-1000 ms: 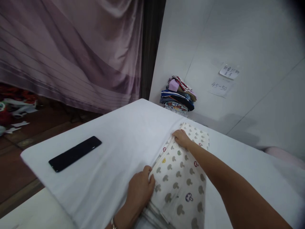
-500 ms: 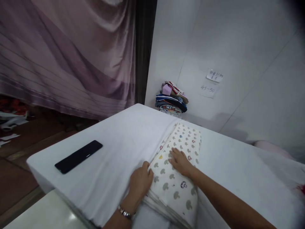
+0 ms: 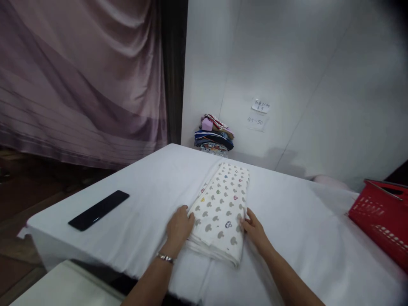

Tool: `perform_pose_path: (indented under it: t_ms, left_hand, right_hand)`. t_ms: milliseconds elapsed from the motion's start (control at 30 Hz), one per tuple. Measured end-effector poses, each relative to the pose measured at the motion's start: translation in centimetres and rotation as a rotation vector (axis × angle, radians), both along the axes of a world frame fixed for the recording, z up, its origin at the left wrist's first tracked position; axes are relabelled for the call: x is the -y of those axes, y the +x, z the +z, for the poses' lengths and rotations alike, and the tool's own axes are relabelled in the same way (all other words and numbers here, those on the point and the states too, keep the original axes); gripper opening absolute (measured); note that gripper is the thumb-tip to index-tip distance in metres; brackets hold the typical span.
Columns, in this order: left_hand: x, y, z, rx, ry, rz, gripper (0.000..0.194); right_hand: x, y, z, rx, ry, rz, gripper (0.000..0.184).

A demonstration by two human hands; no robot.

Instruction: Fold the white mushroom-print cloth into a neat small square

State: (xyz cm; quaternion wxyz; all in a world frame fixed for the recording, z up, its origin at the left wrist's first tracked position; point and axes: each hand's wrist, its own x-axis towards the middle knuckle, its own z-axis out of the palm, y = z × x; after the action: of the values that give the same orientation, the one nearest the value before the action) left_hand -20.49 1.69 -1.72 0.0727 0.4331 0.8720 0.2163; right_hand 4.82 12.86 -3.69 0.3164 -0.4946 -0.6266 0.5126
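Observation:
A folded white cloth [image 3: 219,199] printed with grey mushrooms, plus a few coloured ones, lies lengthwise on the white-covered table [image 3: 153,182]. My left hand [image 3: 180,223], with a metal band on its wrist, grips the cloth's left edge, thumb on top and fingers curled at the side. On the opposite edge, my right hand [image 3: 253,229] pinches the cloth between thumb and fingers. Several layers show at the near end of the fold. What the fingertips do under the edges is hidden.
A black phone-like slab [image 3: 98,210] lies on the table's left. Folded fabrics [image 3: 213,136] are piled at the back by the wall, under paper notes [image 3: 258,114]. A red plastic basket [image 3: 381,216] stands at right. A pinkish curtain [image 3: 86,85] hangs at back left.
My right hand has moved from lying flat on top of the cloth to gripping its right edge. My left hand stays at the left edge. The view has turned right, bringing in the red basket.

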Motion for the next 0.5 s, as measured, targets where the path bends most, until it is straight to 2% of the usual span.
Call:
perform_pose_path:
  t_ms: [100, 200, 367, 500]
  left_hand:
    - [0.2, 0.2, 0.5, 0.035, -0.079, -0.026, 0.041]
    - [0.3, 0.1, 0.9, 0.064, -0.154, -0.062, 0.04]
    - [0.5, -1.0, 1.3, 0.037, -0.119, -0.051, 0.038]
    - [0.8, -1.3, 1.7, -0.044, -0.138, -0.036, 0.041]
  right_hand:
    - [1.6, -0.7, 0.8, -0.309, -0.209, 0.005, 0.084]
    - [3.9, -1.5, 1.2, -0.429, -0.309, 0.073, 0.078]
    - [7.3, -1.7, 0.8, -0.39, -0.457, 0.141, 0.063]
    - [8.4, -1.2, 0.3, -0.34, -0.508, 0.2, 0.049]
